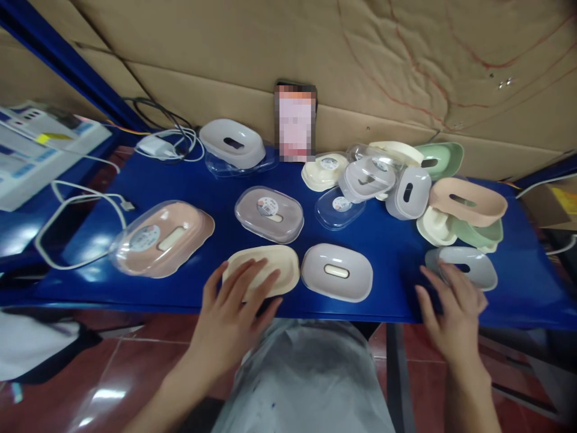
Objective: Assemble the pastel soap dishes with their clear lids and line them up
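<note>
My left hand [238,297] lies with fingers spread over a cream soap dish [286,264] near the table's front edge. Beside that dish, to its right, is a pale grey soap dish [315,282] with a cream insert in its slot. My right hand [455,307] reaches over the near left side of another grey soap dish [482,270], fingers apart; whether it touches the dish is hard to tell. Behind them sit a mauve-grey dish under a clear lid [288,207] and, at left, a peach dish under a clear lid [193,222], both with round stickers.
Several soap dishes and clear lids are heaped at back right, including a peach dish [487,201] and a green one [451,159]. A phone [295,123] leans on the cardboard wall. At left are a white charger [157,146], cables and a white box-like item [27,162].
</note>
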Tool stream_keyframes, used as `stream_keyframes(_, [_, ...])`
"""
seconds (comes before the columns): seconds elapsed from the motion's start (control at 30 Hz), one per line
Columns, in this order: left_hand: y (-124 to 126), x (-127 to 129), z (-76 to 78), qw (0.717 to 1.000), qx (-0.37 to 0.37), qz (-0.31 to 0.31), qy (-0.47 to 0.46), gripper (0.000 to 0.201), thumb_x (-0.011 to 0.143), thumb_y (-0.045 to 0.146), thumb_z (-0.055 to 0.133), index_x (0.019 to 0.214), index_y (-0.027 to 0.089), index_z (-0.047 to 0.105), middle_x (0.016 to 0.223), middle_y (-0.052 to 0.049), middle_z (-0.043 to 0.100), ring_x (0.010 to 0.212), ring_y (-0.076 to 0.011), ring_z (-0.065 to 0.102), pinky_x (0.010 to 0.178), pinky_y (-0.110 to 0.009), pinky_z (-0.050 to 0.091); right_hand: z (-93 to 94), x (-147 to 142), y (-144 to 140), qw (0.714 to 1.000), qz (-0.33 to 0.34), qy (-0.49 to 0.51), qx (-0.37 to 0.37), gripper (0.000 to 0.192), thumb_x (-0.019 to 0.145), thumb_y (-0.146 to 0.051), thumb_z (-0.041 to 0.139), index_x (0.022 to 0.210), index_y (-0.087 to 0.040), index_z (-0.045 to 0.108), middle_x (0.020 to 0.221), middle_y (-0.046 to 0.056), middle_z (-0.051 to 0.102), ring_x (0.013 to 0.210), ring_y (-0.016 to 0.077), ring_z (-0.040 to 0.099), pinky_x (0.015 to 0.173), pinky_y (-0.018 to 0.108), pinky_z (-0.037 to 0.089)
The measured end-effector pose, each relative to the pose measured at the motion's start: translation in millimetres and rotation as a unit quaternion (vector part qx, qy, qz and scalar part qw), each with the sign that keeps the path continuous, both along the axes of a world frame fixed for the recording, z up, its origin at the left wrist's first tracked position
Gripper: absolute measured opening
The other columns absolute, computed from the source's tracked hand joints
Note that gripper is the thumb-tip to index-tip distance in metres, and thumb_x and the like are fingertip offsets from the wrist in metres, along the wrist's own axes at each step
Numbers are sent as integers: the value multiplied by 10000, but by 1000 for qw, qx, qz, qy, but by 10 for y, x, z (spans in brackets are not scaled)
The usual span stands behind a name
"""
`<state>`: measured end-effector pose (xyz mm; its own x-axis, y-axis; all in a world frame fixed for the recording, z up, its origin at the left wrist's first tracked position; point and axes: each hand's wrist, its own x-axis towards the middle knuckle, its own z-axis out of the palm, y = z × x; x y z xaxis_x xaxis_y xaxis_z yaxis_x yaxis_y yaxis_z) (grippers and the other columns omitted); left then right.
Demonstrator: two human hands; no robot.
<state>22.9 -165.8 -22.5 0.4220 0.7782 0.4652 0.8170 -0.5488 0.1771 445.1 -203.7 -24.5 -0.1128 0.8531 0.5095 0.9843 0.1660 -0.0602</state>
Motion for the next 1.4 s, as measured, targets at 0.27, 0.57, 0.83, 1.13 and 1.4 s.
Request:
stream_keyframes(0.27, [-136,-307,-198,998,-36,46,-10,414,1047,244,647,1456,202,599,1445,-176,676,1319,-366,667,1212,-608,400,-151,292,-89,993,-120,3,-18,505,1072,-497,569,1502,-236,614,1515,189,639,1388,426,599,1159,680,344])
stream_keyframes(0.57, [-128,-238,-143,999,-8,33,-26,309,1036,182,658,1344,204,657,1457,-194,648,1344,-374,648,1205,-661,399,293,-522,896,969,207,-32,-131,620,1048,-108,439,1638,-300,447,1638,100,551,1488,293,534,1202,540,406])
stream_keyframes(0.83, [-123,379,-52,994,-1,-111,-6,403,1009,138,645,1406,205,664,1546,-147,626,1463,-319,567,1315,-583,327,167,-830,1431,954,252,-70,-148,499,1088,-229,518,1586,-209,531,1409,186,670,1294,327,623,1114,563,477])
stream_keyframes(1.13, [66,476,-195,984,5,-168,-57,313,996,71,642,1284,172,707,1326,-124,737,1319,-279,649,1143,-449,563,158,-389,966,963,210,104,-134,492,1060,-372,655,1544,-329,575,1547,104,611,1485,317,541,1206,568,486])
stream_keyframes(1.4, [20,454,-266,992,4,-99,-76,534,1039,268,715,1542,250,536,1434,-149,678,1312,-281,685,1042,-433,637,211,-1084,197,973,170,117,-101,595,1028,-286,700,1590,-376,526,1424,105,675,1280,334,650,1056,550,544])
